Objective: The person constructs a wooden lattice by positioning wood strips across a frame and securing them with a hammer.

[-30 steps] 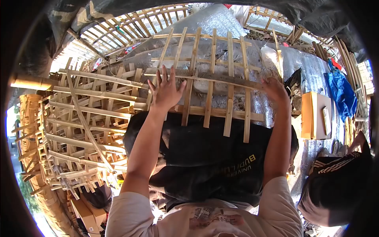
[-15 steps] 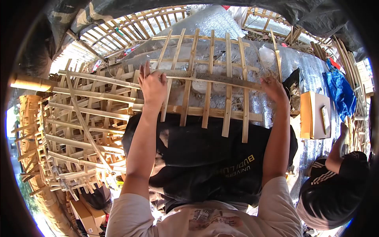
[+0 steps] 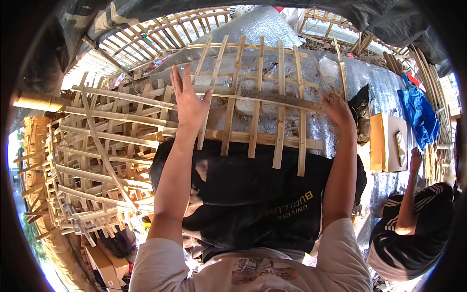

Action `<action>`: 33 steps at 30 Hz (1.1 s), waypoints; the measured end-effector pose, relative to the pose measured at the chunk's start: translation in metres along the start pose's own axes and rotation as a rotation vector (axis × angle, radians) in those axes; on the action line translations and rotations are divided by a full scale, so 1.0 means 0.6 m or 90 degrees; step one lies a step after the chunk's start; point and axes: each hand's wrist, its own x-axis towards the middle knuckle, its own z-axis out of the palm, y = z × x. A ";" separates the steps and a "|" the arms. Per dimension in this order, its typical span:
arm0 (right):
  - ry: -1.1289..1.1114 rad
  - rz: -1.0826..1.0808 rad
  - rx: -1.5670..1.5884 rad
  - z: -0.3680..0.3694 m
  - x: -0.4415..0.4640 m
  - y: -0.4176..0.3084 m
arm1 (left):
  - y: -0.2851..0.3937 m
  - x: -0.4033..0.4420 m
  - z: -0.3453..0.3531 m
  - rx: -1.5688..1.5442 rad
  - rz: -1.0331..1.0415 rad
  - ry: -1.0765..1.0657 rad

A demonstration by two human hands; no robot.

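Observation:
A lattice of pale bamboo strips (image 3: 256, 125) lies before me, its near ends resting over the black cloth (image 3: 253, 182) on my lap. Across its middle runs a darker bamboo slat (image 3: 272, 97). My left hand (image 3: 191, 104) is open by the slat's left end, fingers raised and thumb spread away from them. At the slat's right end, my right hand (image 3: 338, 111) has its fingers curled around the tip. The exact grip of its fingertips is partly hidden.
Several finished lattices (image 3: 104, 158) are stacked at my left beside a thick bamboo pole (image 3: 41, 102). To the right are a cardboard box (image 3: 384, 141), a blue plastic bag (image 3: 421, 114) and another person (image 3: 413, 224). Silvery sheeting (image 3: 374, 82) covers the ground.
My left hand has opened from a finger-and-thumb pinch and come off the slat. My right hand stays at the slat's right end. The other person's arm has shifted.

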 end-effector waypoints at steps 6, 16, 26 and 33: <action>-0.029 0.002 -0.035 0.010 0.009 0.006 | -0.028 0.005 -0.006 -0.181 -0.188 -0.179; -0.078 0.115 0.185 0.043 0.017 0.026 | -0.034 -0.031 0.031 -0.015 -0.130 -0.301; -0.146 0.213 0.681 0.058 -0.017 0.040 | 0.030 -0.076 0.018 0.059 -0.149 -0.420; -0.197 0.203 0.779 0.063 -0.009 0.062 | 0.037 -0.094 0.021 0.137 -0.153 -0.435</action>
